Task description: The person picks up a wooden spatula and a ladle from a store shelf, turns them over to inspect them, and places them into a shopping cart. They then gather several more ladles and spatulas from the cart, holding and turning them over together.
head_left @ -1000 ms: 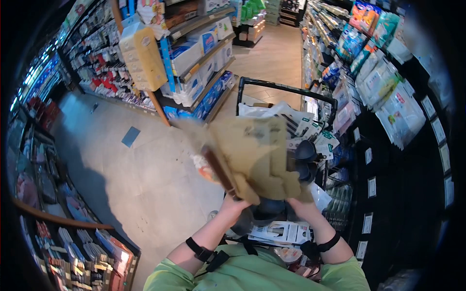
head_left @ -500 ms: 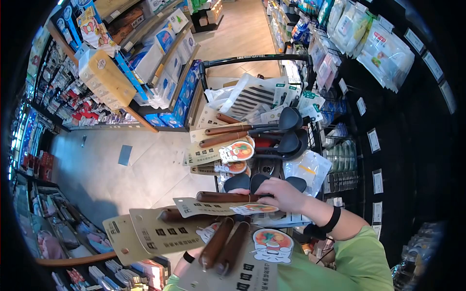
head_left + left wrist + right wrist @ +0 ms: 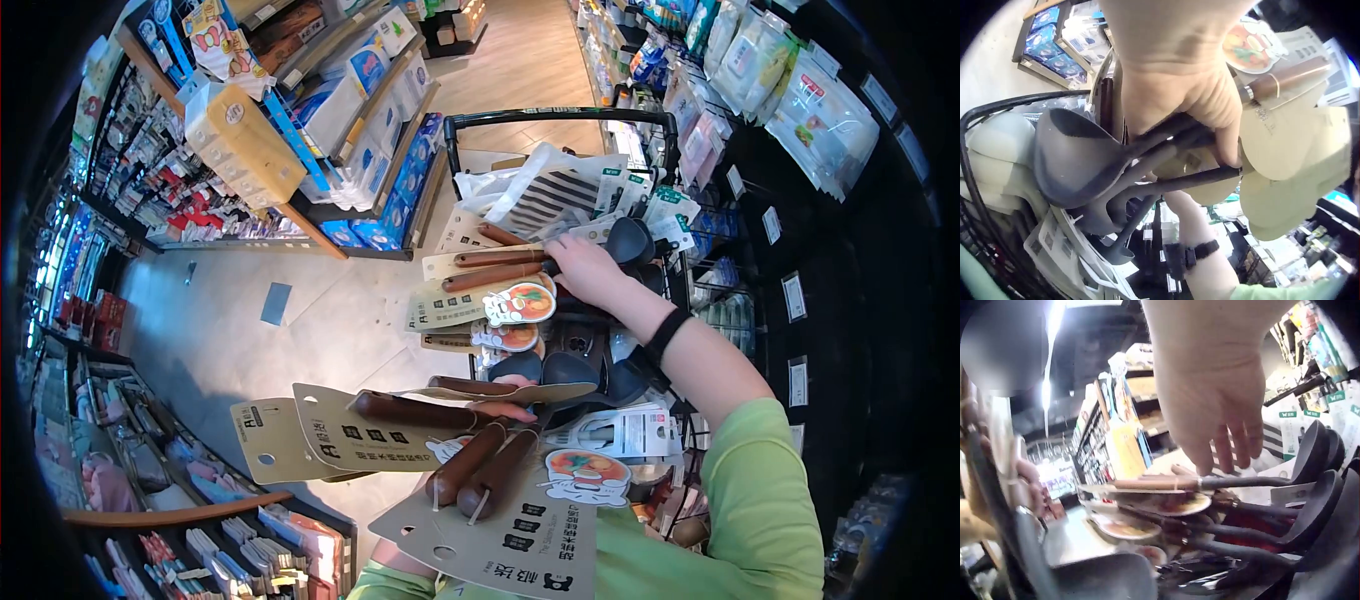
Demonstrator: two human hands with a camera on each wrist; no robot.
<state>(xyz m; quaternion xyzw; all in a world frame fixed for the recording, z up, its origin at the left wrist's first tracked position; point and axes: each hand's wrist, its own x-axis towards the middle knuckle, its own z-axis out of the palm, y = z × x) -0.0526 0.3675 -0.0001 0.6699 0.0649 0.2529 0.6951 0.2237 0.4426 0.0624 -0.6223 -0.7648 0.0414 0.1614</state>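
Observation:
Several dark utensils with brown handles (image 3: 500, 475) and tan cards (image 3: 500, 540) are gripped by the left hand (image 3: 508, 408), mostly hidden behind them in the head view. In the left wrist view, the left hand (image 3: 1185, 94) curls round their dark shafts, a ladle bowl (image 3: 1075, 156) to one side. The right hand (image 3: 588, 268) reaches over the cart, at the brown-handled ladles (image 3: 500, 277) lying there. In the right wrist view, the right hand (image 3: 1219, 412) has extended fingers pointing down beside a ladle shaft (image 3: 1241, 482); contact is unclear.
The black cart rim (image 3: 560, 115) encloses striped packages (image 3: 545, 200), ladles and tagged goods. Shelving with a yellow pack (image 3: 240, 145) stands left; bagged goods (image 3: 825, 125) hang on the dark right-hand rack. Floor (image 3: 340, 330) shows left of the cart.
The right hand has moved forward from the near utensils to the ladles farther up in the cart. The left hand keeps its bundle, which has shifted slightly right in the head view.

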